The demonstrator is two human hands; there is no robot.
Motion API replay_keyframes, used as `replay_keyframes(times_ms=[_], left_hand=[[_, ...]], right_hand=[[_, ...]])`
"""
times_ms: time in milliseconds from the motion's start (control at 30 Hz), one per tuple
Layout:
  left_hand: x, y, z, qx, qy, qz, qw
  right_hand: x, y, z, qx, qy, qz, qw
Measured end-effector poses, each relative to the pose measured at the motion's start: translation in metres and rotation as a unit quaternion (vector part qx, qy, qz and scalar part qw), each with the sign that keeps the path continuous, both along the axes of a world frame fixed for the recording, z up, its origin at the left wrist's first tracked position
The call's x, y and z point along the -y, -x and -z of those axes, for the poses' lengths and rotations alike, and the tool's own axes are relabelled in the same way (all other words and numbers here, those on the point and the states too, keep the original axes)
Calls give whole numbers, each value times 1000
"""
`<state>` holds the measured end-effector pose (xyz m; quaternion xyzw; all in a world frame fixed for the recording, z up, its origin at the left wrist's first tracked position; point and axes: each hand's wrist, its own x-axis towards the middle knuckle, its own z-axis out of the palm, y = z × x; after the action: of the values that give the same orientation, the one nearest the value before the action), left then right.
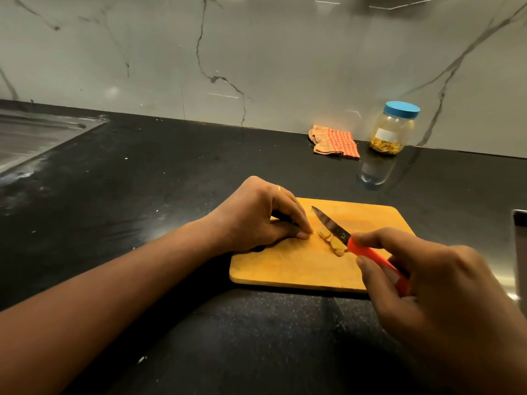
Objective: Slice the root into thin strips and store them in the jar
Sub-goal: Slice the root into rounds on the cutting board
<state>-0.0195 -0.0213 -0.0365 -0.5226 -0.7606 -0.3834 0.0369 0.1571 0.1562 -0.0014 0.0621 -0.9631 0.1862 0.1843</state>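
Observation:
A yellow-brown root (332, 241) lies cut into a few pieces on the wooden cutting board (299, 266). My right hand (422, 286) grips the red handle of a small knife (333, 228), whose blade rests over the pieces. My left hand (262, 215) rests on the board's left edge, its curled fingertips just left of the root and apart from it. The clear jar (392, 129) with a blue lid stands shut at the back right by the wall, with yellow strips at its bottom.
An orange checked cloth (335, 141) lies left of the jar against the marble wall. A steel sink (31, 135) sits at the far left of the black counter (171, 181). A metal object (520, 220) shows at the right edge.

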Motion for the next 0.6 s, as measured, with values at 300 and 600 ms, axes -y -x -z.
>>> replay_keyframes(times_ms=[300, 600], left_hand=[[-1, 2, 1, 0, -15, -1, 1000], [-1, -2, -3, 7, 11, -10, 1000]], right_hand=[[9, -4, 8, -4, -2, 5, 1000], [18, -3, 9, 25, -56, -7, 998]])
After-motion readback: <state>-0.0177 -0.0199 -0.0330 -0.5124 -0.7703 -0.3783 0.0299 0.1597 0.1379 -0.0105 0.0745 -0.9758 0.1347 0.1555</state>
